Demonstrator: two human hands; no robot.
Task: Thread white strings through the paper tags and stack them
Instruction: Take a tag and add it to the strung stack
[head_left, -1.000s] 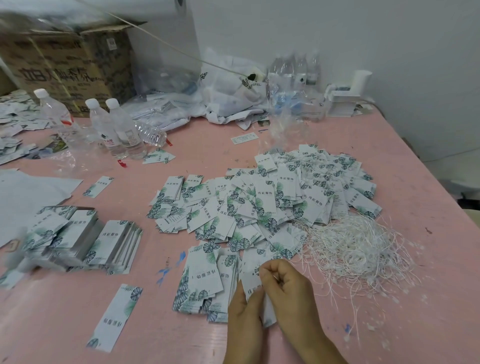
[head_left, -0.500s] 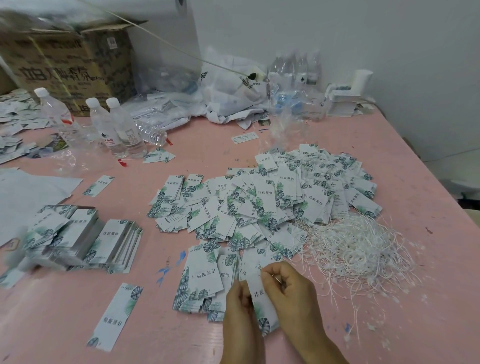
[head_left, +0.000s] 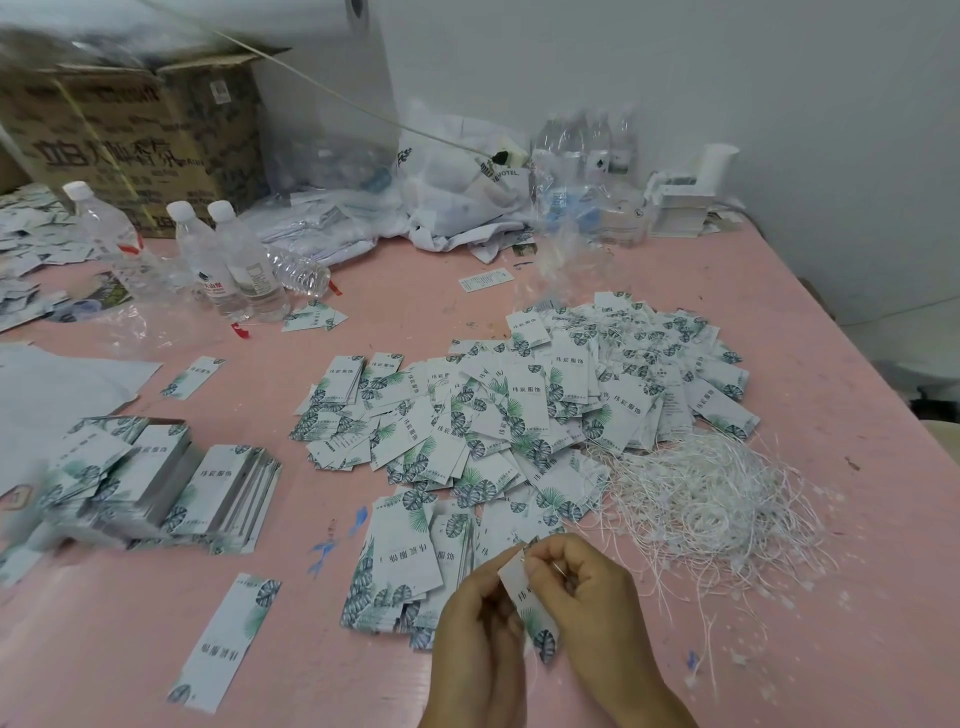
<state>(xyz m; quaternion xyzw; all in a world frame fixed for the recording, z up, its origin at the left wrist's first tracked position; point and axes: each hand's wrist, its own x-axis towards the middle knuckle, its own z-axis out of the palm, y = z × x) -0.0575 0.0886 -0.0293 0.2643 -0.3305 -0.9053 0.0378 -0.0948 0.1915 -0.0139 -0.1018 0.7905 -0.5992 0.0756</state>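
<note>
Your left hand (head_left: 480, 631) grips one paper tag (head_left: 527, 603) upright above the pink counter (head_left: 831, 364), fingers curled on its left edge. Your right hand (head_left: 589, 584) pinches its top corner. The white strings (head_left: 711, 499) lie just right, the tag stack (head_left: 405, 566) just left.

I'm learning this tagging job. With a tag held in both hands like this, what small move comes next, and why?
Probably pull the string through the hole. The left hand holds the tag off the table, and the right hand pinches at its top end, where the string looks to be going in; the string itself is too thin to see clearly.
</note>
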